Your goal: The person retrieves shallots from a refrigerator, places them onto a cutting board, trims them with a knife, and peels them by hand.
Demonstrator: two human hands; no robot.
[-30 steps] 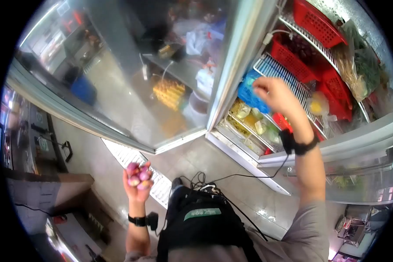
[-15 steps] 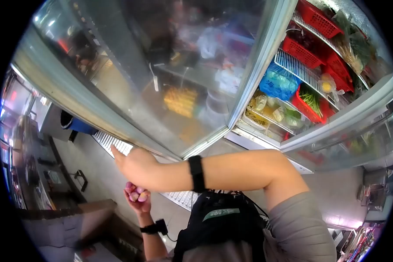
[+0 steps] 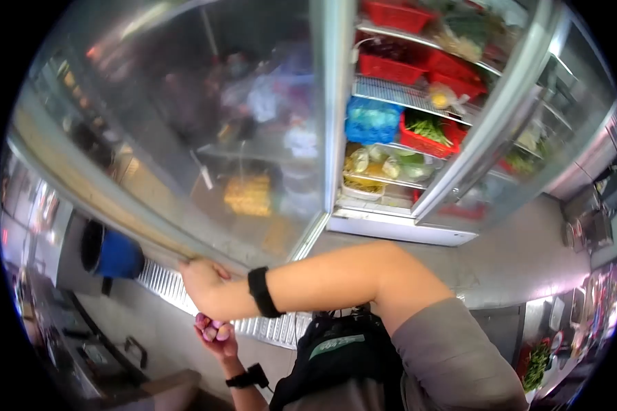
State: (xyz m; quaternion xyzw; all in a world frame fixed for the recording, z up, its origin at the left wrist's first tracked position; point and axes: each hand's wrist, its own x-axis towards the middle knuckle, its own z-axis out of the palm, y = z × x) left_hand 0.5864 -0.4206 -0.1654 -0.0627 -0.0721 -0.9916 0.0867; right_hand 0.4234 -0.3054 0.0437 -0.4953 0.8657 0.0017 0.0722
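Observation:
Several small purple-pink bulbs that look like shallots point(image 3: 214, 329) rest in my left hand point(image 3: 221, 344), its fingers curled round them at the lower left. Above it, my right hand point(image 3: 204, 279) reaches across my body to the frame edge of a large glass door point(image 3: 185, 130). The fingers of that hand are bent at the door's edge, partly hidden by the back of the hand. Black bands circle both wrists. Behind the door's other side stands a glass-fronted fridge point(image 3: 397, 225) with stocked shelves.
Red baskets point(image 3: 428, 133), a blue bag point(image 3: 372, 120) and bagged vegetables point(image 3: 391, 164) fill the fridge shelves. A blue bin point(image 3: 120, 253) stands left beside a metal floor grating point(image 3: 161, 282). At right is a counter with greens point(image 3: 536, 366). A cardboard box edge shows at lower left.
My view has turned to the right, so the fridge shelves sit nearer the middle. My right hand stays by the door edge, its fingers now more bent. The left hand keeps the shallots.

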